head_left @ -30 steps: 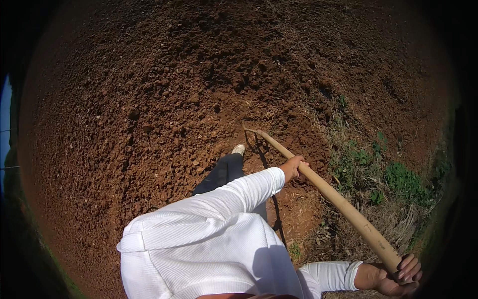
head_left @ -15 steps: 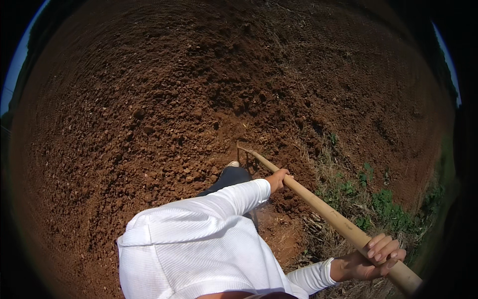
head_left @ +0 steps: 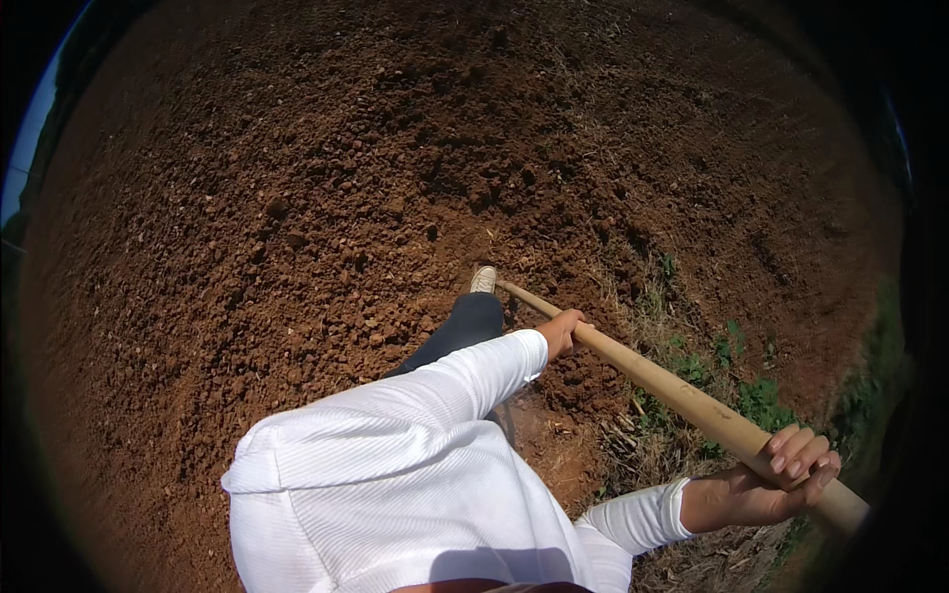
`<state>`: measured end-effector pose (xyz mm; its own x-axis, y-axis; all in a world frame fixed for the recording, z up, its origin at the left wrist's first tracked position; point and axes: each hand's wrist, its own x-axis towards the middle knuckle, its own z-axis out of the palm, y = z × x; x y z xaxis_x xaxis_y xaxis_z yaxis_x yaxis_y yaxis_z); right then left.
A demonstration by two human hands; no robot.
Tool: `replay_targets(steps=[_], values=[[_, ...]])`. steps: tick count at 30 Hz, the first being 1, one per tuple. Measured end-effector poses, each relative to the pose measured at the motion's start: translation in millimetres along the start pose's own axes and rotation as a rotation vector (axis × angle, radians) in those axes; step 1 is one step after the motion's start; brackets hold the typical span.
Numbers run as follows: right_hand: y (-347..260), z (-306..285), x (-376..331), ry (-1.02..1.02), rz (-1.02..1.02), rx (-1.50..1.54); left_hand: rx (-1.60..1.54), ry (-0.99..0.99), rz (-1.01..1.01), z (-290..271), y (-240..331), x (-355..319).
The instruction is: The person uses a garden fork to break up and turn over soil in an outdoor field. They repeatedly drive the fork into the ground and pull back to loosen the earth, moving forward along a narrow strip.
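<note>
Red soil [head_left: 326, 247] surrounds the shoe [head_left: 483, 281]; left hand [head_left: 563, 334] and right hand [head_left: 791, 479] wrap the pole [head_left: 682, 394], whose far end sits just beside the shoe: a slipped grip could jab it.

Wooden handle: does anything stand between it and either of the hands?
Nothing visible does. The left hand grips the wooden handle directly, toward its end near the shoe; the right hand wraps directly around it farther back, at the picture's lower right.

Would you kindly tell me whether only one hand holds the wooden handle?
No, the left hand and right hand are both closed around the wooden handle.
</note>
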<state>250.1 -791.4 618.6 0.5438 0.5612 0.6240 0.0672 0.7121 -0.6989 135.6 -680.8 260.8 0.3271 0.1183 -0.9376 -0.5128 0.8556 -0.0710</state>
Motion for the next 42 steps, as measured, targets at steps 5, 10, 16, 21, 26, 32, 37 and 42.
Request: replay_targets(steps=[5, 10, 16, 21, 26, 32, 37, 42], values=[[36.4, 0.2, 44.5, 0.061, 0.026, -0.023, -0.023, -0.015, -0.041, 26.7, 23.0, 12.5], [87.0, -12.1, 92.4, 0.101, 0.041, 0.092, -0.009, -0.028, -0.091, 58.0, 50.5, 42.5], [145.7, -69.4, 81.9, 0.104, 0.037, 0.040, 0.132, 0.030, -0.178, 70.6, 66.2, 112.4], [128.6, -160.5, 24.4, 0.113, 0.055, 0.175, 0.325, 0.092, -0.178, 46.6, 23.9, 160.0], [59.5, -187.4, -54.3, 0.019, 0.170, -0.074, 0.135, 0.111, -0.143, 1.5, -37.4, 159.0], [12.4, -120.4, -114.9, 0.370, 0.188, -0.405, 0.276, 0.141, -0.200, -38.4, -63.8, 140.1], [46.2, -116.5, -52.8, 0.273, 0.294, -0.424, 0.203, 0.119, -0.214, -6.7, -25.8, 145.8], [133.9, -135.4, 34.8, 0.171, 0.257, -0.022, 0.140, 0.173, -0.238, 50.2, 34.6, 175.3]])
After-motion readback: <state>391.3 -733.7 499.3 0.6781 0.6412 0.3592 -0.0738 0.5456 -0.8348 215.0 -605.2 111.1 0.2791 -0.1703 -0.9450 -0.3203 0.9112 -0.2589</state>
